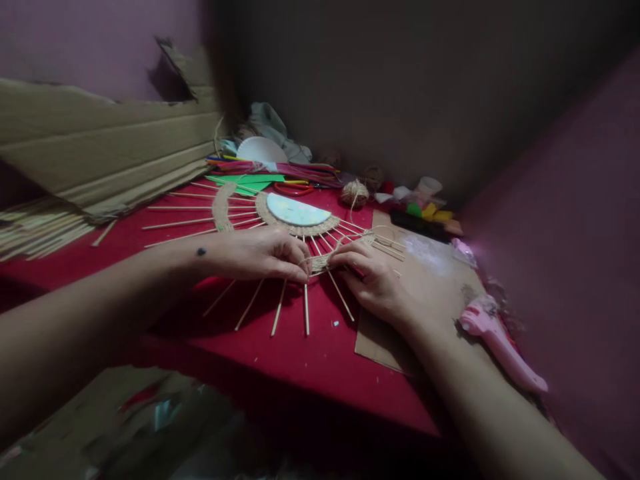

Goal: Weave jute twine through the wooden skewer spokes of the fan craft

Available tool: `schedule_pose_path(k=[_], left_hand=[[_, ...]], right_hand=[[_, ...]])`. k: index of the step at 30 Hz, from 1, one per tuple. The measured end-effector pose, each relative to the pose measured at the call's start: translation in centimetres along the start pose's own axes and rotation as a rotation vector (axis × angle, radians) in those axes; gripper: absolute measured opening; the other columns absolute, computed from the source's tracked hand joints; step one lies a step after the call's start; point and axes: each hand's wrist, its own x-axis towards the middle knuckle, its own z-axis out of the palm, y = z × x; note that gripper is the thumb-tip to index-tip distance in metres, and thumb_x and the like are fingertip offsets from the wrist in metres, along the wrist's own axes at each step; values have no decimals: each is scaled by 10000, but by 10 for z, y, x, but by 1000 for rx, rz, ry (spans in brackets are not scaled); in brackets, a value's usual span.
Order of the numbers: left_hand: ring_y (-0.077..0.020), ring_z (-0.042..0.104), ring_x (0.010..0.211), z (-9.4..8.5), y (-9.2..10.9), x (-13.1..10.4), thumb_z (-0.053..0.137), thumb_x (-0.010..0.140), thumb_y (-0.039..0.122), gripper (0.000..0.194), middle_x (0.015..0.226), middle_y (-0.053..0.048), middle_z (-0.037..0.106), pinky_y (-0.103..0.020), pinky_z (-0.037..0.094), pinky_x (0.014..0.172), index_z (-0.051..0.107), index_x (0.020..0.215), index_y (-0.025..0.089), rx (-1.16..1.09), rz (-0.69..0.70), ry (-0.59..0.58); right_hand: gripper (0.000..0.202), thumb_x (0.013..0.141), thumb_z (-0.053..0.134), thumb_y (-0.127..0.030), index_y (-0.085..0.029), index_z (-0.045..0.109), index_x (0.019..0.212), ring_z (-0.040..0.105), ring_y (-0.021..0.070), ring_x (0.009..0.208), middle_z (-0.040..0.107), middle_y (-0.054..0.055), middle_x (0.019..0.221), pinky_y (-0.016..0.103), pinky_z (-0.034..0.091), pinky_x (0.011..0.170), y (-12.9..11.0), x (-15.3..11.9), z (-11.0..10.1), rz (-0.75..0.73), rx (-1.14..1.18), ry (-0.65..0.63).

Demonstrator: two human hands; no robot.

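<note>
A half-round piece with a pale blue-green panel (299, 210) and a woven twine rim (262, 212) lies on the red table cover. Thin wooden sticks (307, 310) fan outward from it, crossed by an outer woven twine band (320, 264). My left hand (280, 257) pinches the near part of this band, thumb and fingertips together. Just to its right, my right hand (370, 277) has its fingers closed on the same band, where loose twine loops up. The fingers partly hide the strand. A twine ball (355, 193) sits behind, trailing a strand toward the work.
Brown cardboard (383, 340) lies under my right forearm. A pink glue gun (500, 340) rests at the right edge. Green sheets (250, 181) and red-handled scissors (293, 189) lie behind. Spare sticks (40, 230) and large folded cardboard (110, 147) stand on the left.
</note>
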Motion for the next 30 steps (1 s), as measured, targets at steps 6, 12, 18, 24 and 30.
schedule_pose_path(k=[6,12,18,24,30], left_hand=[[-152,597,844,7,2,-9,569,844,330,220,961,-51,668,-219,431,781,747,834,200,270,84,-77],[-156,589,839,23,6,-17,569,848,246,173,965,-52,659,-235,430,783,737,843,205,301,154,-49],[-162,558,857,46,13,-26,502,878,170,196,911,-63,635,-256,436,775,691,827,183,423,312,-13],[-159,512,753,81,10,-42,405,930,184,270,845,-83,604,-275,429,678,630,784,153,640,418,131],[-194,514,761,116,8,-55,407,899,106,223,830,-101,620,-327,453,706,623,846,135,840,518,262]], right_hand=[[255,787,497,-54,-233,576,950,569,169,853,608,33,917,359,477,791,-3,-1,-4,91,-13,51],[141,811,531,-122,-233,562,891,544,187,866,597,43,890,369,461,791,-9,-1,-3,57,36,-6],[149,741,574,-102,-215,583,838,495,207,904,574,60,941,384,443,805,-7,0,0,17,-68,-147],[166,739,573,-56,-214,552,694,490,193,882,572,44,898,366,439,794,-3,-1,2,9,-58,-132],[168,717,564,-53,-217,532,694,460,203,855,555,48,844,371,422,769,-2,-1,6,-41,-170,-72]])
